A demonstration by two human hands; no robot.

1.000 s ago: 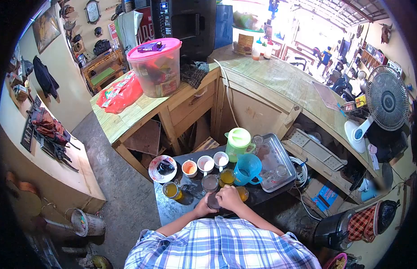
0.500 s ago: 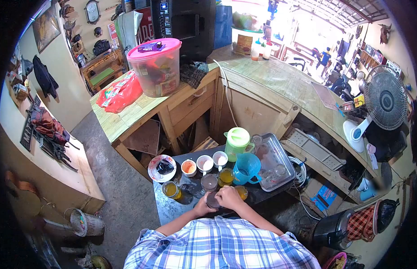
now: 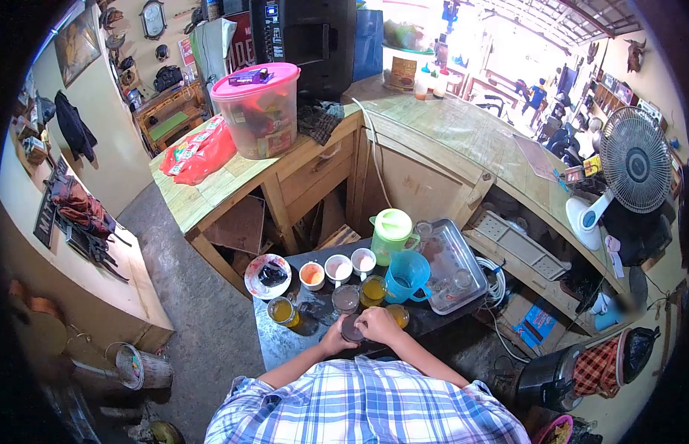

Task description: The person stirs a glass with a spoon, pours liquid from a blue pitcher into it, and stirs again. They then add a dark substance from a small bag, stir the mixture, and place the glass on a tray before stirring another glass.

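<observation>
My left hand (image 3: 334, 340) is wrapped round the side of a glass of brown drink (image 3: 352, 330) near my chest. Over that glass's right rim, my right hand (image 3: 378, 325) is closed in a pinch; whatever its fingers hold is too small to make out. Just beyond stands another glass with a greyish-brown drink (image 3: 346, 297). Glasses of yellow drink stand to the left (image 3: 283, 313), beyond my right hand (image 3: 373, 291), and beside it, partly hidden (image 3: 399, 317). Behind them is a row of white cups (image 3: 338, 269), one with orange contents (image 3: 312, 275).
A plate with a black plastic bag (image 3: 252, 288) sits at the table's left. On the right are a green lidded pitcher (image 3: 392, 235), a blue jug (image 3: 408, 275) and a metal tray with glassware (image 3: 474, 285). A wooden counter (image 3: 426, 122) borders the far side.
</observation>
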